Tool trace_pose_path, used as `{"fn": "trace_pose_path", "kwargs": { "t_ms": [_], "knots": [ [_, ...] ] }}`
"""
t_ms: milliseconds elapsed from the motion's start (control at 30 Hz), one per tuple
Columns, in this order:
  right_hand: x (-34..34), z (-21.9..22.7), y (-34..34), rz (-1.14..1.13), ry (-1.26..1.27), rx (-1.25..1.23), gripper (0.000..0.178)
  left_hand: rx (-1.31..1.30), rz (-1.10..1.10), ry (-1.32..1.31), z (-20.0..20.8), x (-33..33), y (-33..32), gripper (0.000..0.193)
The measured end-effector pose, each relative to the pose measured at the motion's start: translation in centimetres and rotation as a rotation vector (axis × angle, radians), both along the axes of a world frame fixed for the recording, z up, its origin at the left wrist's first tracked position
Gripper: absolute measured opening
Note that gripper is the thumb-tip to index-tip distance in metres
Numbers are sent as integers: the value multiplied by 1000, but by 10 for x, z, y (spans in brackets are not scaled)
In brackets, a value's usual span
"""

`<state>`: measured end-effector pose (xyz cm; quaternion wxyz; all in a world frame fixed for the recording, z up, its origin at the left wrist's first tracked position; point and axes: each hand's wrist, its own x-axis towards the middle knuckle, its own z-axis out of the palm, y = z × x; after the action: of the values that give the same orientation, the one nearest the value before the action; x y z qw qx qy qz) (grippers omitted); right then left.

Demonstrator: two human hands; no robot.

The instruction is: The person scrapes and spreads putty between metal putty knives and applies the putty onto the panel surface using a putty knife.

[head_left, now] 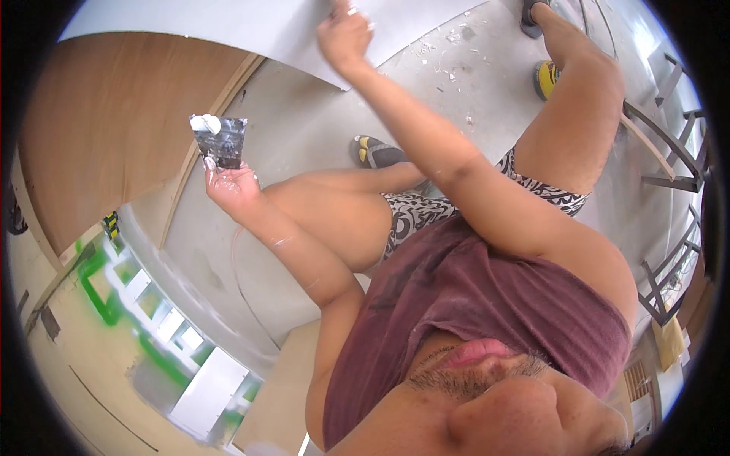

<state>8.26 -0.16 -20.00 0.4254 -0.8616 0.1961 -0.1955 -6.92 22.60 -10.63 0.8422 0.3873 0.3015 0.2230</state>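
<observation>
My left hand [234, 190], smeared with white paste, grips a dark, flat putty scraper [222, 143]. A dollop of white putty [205, 124] sits on the scraper's upper left corner. Across the top of the head view, my right hand [346, 36] is at a large white panel [228, 17]. Its fingers are curled and have white smears. Whatever they hold, if anything, cannot be made out.
A brown wooden board [114, 114] with a pale edge stands at the left. White scraps [452, 74] litter the grey floor below the panel. Dark metal frames [669, 152] are at the right. A yellow round object [546, 80] lies by my right leg. A thin cable runs along the floor.
</observation>
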Motion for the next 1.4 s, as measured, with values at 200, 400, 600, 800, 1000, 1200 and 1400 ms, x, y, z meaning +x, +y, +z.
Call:
{"fn": "trace_pose_path", "kwargs": {
  "t_ms": [200, 400, 600, 800, 1000, 1200, 1400],
  "knots": [
    [-48, 39, 64, 284, -143, 138, 54, -69, 25, 55, -2, -1, 7, 22],
    [-48, 53, 33, 481, -272, 821, 41, -22, -179, -92, 6, 9, -29, 34],
    [-62, 87, 8, 628, -87, 1716, 25, 63, -270, -197, 4, 32, -78, 32],
    [-78, 107, -18, 828, 128, 1094, 37, 158, -220, -185, 15, 32, -87, 27],
    [-50, 92, -51, 963, 241, 743, 39, 199, -138, -185, 17, 29, -85, 24],
    [-41, 107, -65, 634, -53, 1195, 28, 48, -144, -182, 19, 29, -83, 24],
    [-68, 109, -27, 512, -155, 1436, 26, -140, -239, -175, 13, 33, -98, 24]
  ]
}}
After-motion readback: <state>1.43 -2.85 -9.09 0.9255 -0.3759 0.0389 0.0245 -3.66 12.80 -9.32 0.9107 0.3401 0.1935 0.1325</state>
